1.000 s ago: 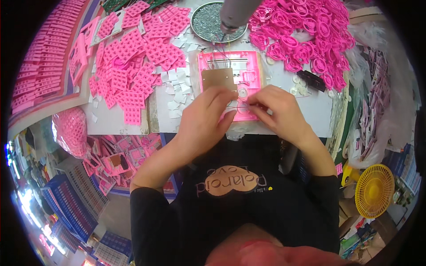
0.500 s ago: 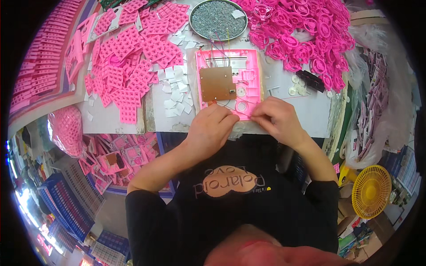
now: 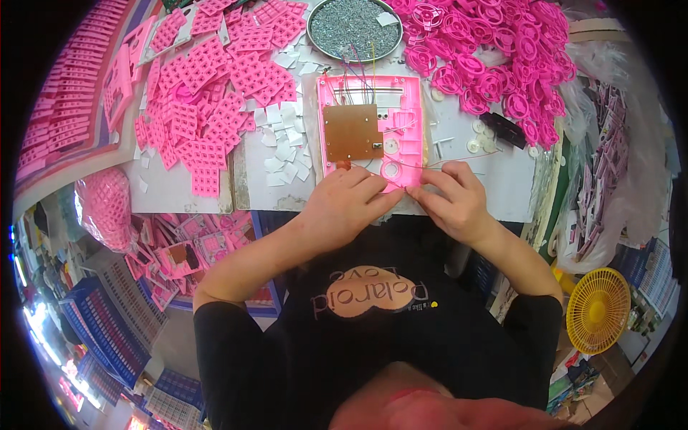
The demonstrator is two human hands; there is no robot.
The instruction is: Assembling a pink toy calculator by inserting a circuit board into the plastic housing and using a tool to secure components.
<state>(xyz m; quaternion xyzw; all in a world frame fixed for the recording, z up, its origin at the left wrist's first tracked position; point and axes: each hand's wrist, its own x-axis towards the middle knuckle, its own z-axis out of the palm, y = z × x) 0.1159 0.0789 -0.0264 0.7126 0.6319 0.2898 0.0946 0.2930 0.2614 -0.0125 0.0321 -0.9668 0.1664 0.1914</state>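
Note:
An open pink plastic casing point(image 3: 411, 159) lies on the table before me, with a brown circuit board point(image 3: 350, 132) over its left part. Thin wires run from the board across a round speaker-like opening point(image 3: 390, 170) toward my fingertips. My left hand point(image 3: 347, 203) rests over the casing's lower left edge, thumb and fingers pinched on a thin wire. Close beside it, at the lower right corner, my right hand point(image 3: 455, 203) pinches thin wire too. A reddish wire point(image 3: 459, 159) sticks out rightward above the right hand. The exact ends between the fingertips are too small to make out.
A round tray of small screws point(image 3: 353, 30) stands beyond the casing. Pink keypad pieces point(image 3: 208, 115) and white paper squares point(image 3: 287, 143) lie left. Pink ring-shaped parts point(image 3: 487, 57) are heaped at right, near a black part point(image 3: 503, 130) and white discs point(image 3: 481, 132). A yellow fan point(image 3: 598, 310) stands lower right.
My left hand has shifted slightly right, and its thumb now reaches closer to the right fingertips. The reddish wire now stretches out to the right above my right hand.

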